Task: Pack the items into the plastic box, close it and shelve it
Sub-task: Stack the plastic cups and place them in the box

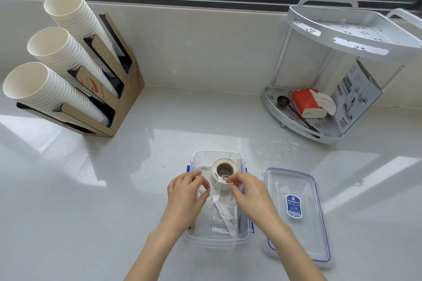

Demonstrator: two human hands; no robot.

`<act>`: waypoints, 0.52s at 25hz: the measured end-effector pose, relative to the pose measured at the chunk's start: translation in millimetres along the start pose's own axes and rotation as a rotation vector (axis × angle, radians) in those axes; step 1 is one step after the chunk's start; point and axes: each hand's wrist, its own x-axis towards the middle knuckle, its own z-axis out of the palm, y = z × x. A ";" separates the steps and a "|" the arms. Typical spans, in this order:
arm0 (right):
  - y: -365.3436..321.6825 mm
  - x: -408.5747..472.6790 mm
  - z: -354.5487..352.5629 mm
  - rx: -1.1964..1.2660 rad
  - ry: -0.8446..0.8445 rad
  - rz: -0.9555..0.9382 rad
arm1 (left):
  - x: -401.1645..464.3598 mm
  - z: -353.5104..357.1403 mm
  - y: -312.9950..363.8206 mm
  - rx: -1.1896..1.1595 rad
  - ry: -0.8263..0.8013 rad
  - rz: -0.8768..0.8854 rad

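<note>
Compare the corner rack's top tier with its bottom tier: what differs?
Top tier holds nothing visible; bottom tier carries a red tissue pack, a dark scoop and a printed package. The top tier sits level with the window sill, while the bottom tier sits just above the counter on short feet. Both are white, curved-front trays with cut-out patterns.

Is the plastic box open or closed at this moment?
Open. The plastic box has no cover on it; its lid lies flat on the counter to its right, and a tape roll shows inside.
</note>
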 end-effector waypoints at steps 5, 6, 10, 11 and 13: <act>-12.2 -0.4 -30.9 0.242 0.190 -0.054 | -3.1 -16.8 6.8 -0.246 -0.015 0.036; -16.2 -0.4 -35.0 0.279 0.215 -0.076 | -3.6 -17.9 8.0 -0.247 -0.022 0.042; -30.4 -1.5 -35.4 0.299 0.223 -0.179 | -6.1 -19.2 13.4 -0.286 -0.035 0.043; -31.6 -2.5 -32.6 0.294 0.205 -0.192 | -6.6 -19.6 14.8 -0.321 -0.034 0.030; -32.3 -4.5 -26.0 0.293 0.161 -0.204 | -7.9 -20.7 17.0 -0.412 -0.027 -0.008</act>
